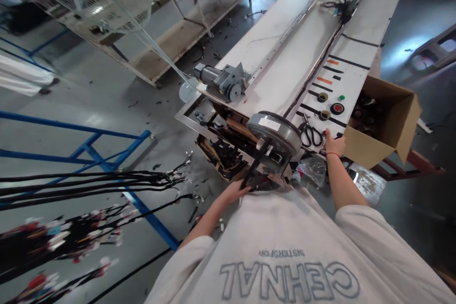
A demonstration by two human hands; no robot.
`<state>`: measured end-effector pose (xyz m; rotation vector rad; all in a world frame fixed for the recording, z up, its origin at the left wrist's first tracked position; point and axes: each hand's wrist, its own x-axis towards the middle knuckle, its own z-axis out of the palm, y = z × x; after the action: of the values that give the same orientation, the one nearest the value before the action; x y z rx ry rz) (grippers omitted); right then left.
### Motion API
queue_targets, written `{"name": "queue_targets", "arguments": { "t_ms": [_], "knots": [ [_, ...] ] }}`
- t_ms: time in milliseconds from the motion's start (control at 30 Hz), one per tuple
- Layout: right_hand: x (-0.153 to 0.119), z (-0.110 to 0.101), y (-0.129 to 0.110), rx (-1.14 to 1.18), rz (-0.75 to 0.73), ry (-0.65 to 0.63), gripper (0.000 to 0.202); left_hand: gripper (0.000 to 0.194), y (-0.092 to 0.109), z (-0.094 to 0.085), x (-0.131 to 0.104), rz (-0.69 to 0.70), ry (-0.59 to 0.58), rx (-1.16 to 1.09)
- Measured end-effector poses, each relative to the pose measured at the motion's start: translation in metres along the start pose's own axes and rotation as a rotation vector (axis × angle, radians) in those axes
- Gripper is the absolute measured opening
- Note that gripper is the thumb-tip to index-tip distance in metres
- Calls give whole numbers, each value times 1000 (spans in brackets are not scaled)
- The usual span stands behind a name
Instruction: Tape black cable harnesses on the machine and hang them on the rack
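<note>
Black cable bundle: slanted down from the near face of the labelled drum wheel to the person's left side, its lower end at the hand, close in front of the shirt

Left hand: had its fingers curled around the lower part of that bundle, closed on it with no visible gap; how tightly they pressed, I could not tell

Right hand: lay at the near right corner of the white worktable, fingers bent over the edge, thumb side next to a small red spot; whether it pinched anything there, I could not tell

Red wrist cord: circled the right wrist

Black-handled scissors: lay on the tabletop just beside the right hand, loops toward it

Tape rolls: sat past the scissors, near a green button and short black and orange strips

Cardboard box: stood open against the table's right side, dark contents inside

Motor unit: was mounted at the table's left end, well apart from both hands

Blue metal rack: stood at the left, near black wire harnesses with many small connectors at their ends
</note>
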<state>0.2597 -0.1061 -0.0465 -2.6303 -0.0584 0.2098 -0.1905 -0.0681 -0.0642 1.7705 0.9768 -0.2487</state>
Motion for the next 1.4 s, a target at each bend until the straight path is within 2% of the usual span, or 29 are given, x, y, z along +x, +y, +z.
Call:
{"name": "queue_targets", "arguments": {
  "t_ms": [67,100,167,233,433,667,933,1133,1200,1267,1333,1400],
  "knots": [
    [0,0,0,2,-8,-1,76,37,-11,13,-34,-29,233,2],
    [0,0,1,4,-11,-2,76,37,-12,18,-49,-45,312,-3],
    [0,0,0,12,-15,-5,75,38,-7,24,-70,-74,410,5],
    [0,0,0,20,-8,-1,73,35,5,25,-76,-104,447,52],
    [3,2,2,20,-9,-2,70,30,41,12,-43,-154,442,153],
    [0,0,0,4,-4,-16,73,32,69,-3,-19,-69,472,218],
    [1,1,1,19,-9,3,72,40,88,2,16,-18,514,218],
    [-1,-1,-1,-3,-13,8,71,34,102,-3,41,22,531,152],
    [-1,-1,-1,-9,-18,7,72,32,103,-6,47,49,530,127],
    [-1,-1,0,-8,-23,3,72,31,95,-7,51,68,491,83],
    [0,-1,0,-9,-26,0,72,31,77,-5,51,66,393,17],
    [0,0,1,-11,-25,4,73,32,50,0,45,14,286,-35]
  ]
}}
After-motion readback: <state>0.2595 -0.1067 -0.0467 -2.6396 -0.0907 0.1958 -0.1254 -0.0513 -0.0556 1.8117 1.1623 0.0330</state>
